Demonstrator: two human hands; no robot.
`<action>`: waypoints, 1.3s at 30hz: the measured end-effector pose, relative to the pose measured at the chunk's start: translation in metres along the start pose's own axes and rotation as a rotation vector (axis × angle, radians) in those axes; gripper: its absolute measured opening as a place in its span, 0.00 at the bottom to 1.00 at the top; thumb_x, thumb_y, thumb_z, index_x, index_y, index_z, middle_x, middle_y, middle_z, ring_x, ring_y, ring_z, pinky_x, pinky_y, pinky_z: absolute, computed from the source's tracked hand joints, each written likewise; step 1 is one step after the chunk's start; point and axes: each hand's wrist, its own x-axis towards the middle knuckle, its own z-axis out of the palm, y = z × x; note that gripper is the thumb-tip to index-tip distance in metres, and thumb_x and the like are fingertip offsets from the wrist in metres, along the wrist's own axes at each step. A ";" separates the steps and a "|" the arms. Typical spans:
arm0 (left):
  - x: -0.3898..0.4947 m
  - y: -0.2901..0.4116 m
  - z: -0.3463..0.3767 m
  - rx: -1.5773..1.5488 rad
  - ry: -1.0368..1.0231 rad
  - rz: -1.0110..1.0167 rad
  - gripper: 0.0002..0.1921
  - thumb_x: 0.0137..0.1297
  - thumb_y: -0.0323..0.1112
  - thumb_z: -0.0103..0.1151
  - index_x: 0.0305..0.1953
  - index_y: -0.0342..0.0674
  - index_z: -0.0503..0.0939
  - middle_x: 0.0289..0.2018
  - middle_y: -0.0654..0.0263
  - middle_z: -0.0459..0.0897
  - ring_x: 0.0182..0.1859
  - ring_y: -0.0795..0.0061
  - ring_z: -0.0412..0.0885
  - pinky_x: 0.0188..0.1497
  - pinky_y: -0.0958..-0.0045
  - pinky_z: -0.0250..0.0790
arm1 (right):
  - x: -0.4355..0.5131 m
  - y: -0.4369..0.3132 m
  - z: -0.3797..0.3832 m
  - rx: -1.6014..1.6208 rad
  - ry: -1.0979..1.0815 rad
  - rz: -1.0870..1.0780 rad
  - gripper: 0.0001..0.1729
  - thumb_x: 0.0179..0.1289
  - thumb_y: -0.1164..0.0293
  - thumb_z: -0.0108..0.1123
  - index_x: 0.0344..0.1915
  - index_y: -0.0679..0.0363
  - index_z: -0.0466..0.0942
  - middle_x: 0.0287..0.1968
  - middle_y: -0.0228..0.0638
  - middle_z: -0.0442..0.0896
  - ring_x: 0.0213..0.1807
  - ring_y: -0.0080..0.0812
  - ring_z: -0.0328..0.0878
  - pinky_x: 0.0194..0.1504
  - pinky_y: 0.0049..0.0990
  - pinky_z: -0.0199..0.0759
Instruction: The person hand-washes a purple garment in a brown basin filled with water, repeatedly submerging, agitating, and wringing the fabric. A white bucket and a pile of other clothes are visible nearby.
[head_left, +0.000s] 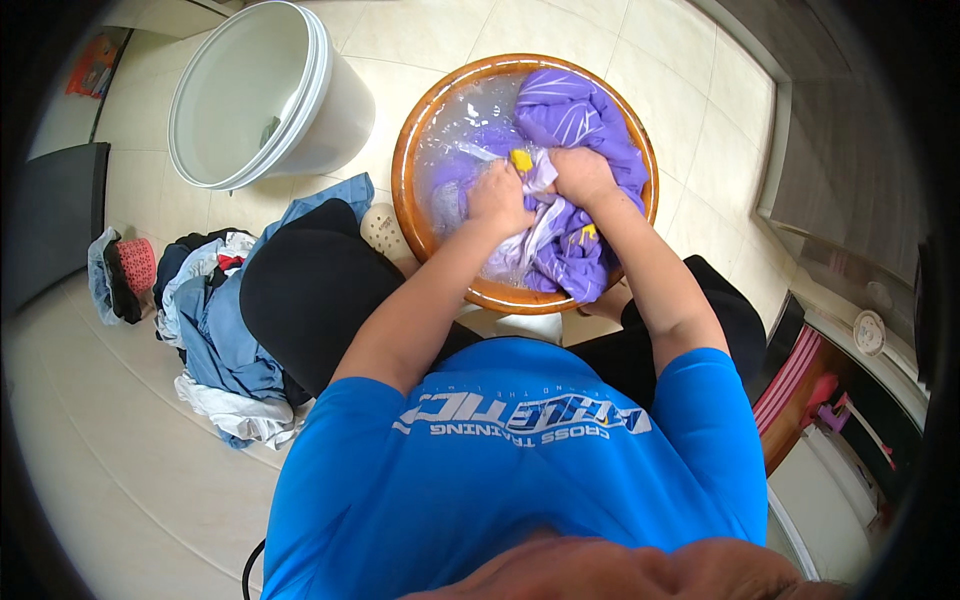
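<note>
Before me stands a round brown basin (405, 161) with a glossy rim, holding sudsy water (457, 112). In it lies a bunched purple cloth (566, 112) with white line patterns, white portions and yellow patches. My left hand (499, 199) is closed on the wet white and purple fabric near the basin's middle, its fingertips partly hidden in the folds. Just to the right, my right hand (581, 176) grips another part of the same cloth, fingers hidden by fabric. A twisted stretch of cloth runs below and between both hands, and one end rests against the near rim.
A large white plastic bucket (341, 112) stands at the upper left. Beside my left leg lies a heap of clothes (225, 330), blue, white and dark. A red patterned container (136, 264) is farther left. A perforated beige clog (382, 227) touches the basin's left side.
</note>
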 end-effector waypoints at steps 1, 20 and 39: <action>0.000 -0.005 0.000 -0.058 0.052 0.044 0.39 0.39 0.43 0.72 0.53 0.32 0.66 0.47 0.52 0.70 0.53 0.54 0.70 0.54 0.61 0.66 | -0.003 0.002 0.001 0.044 0.051 0.053 0.23 0.50 0.52 0.64 0.36 0.60 0.78 0.37 0.49 0.82 0.42 0.45 0.79 0.42 0.41 0.73; -0.035 -0.010 -0.026 -1.653 -0.153 0.276 0.29 0.63 0.58 0.47 0.54 0.39 0.69 0.43 0.62 0.77 0.44 0.71 0.76 0.51 0.66 0.69 | -0.107 -0.159 -0.033 0.588 0.924 -0.427 0.12 0.44 0.70 0.68 0.17 0.59 0.73 0.20 0.39 0.76 0.24 0.41 0.75 0.27 0.32 0.69; 0.044 -0.062 0.047 -1.844 -0.274 0.543 0.18 0.67 0.50 0.40 0.41 0.43 0.75 0.35 0.62 0.79 0.40 0.67 0.78 0.45 0.63 0.74 | -0.062 -0.151 -0.008 0.409 1.126 -0.257 0.09 0.41 0.65 0.64 0.24 0.54 0.76 0.26 0.35 0.78 0.30 0.41 0.75 0.31 0.38 0.65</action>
